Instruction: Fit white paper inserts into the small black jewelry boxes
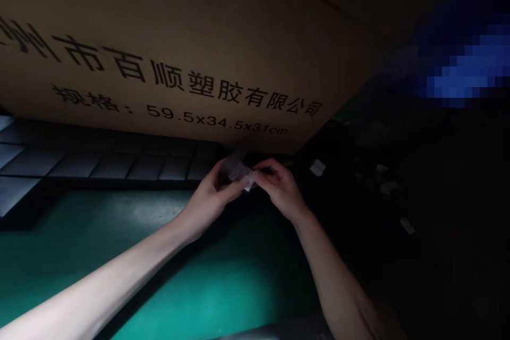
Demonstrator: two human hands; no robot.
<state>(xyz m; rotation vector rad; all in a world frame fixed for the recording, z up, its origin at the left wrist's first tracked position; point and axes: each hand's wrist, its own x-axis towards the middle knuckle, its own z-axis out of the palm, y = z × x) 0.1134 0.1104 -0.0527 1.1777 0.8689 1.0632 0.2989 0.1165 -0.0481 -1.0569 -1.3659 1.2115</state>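
Observation:
My left hand point(211, 196) and my right hand point(279, 188) meet in the middle of the view, with their fingers pinching a small clear plastic piece point(239, 172) from both sides. It looks like a little film packet, but the dim light and my fingers hide its exact shape. A white edge shows at its lower end. Both forearms reach in from the bottom corners, over a green work mat point(131, 239).
A large cardboard box point(167, 48) printed with black Chinese text and "59.5x34.5x31cm" fills the top of the view. Dark grid-like trays point(79, 164) lie at the left. Several small white pieces point(317, 167) are scattered on a dark surface at the right. A pixelated blue patch point(466, 69) sits upper right.

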